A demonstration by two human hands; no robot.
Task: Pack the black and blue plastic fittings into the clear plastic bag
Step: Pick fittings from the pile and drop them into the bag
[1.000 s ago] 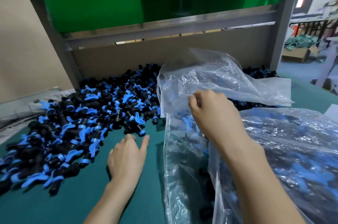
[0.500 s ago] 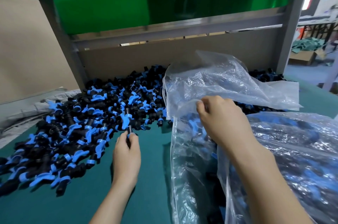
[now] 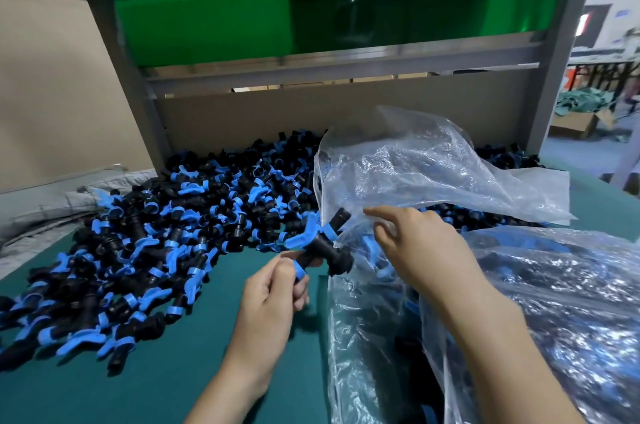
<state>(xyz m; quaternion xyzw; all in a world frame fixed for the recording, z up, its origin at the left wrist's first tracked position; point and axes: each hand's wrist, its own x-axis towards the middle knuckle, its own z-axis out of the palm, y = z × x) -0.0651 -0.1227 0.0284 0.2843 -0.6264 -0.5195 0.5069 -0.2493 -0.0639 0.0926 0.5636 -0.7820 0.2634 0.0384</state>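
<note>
Up from the pile (image 3: pixel 166 236), left hand (image 3: pixel 273 292) pinches fittings (image 3: pixel 322 245); right hand (image 3: pixel 415 250), fingers spread, should widen the bag (image 3: pixel 415 174) mouth first.

A factory packing station is indicated. A bulk heap of fittings (image 3: pixel 166 250) is spread on a green-covered bench (image 3: pixel 156 396) under a grey metal frame (image 3: pixel 346 67), and an open carton (image 3: pixel 573 124) is seen on the floor far right.
</note>
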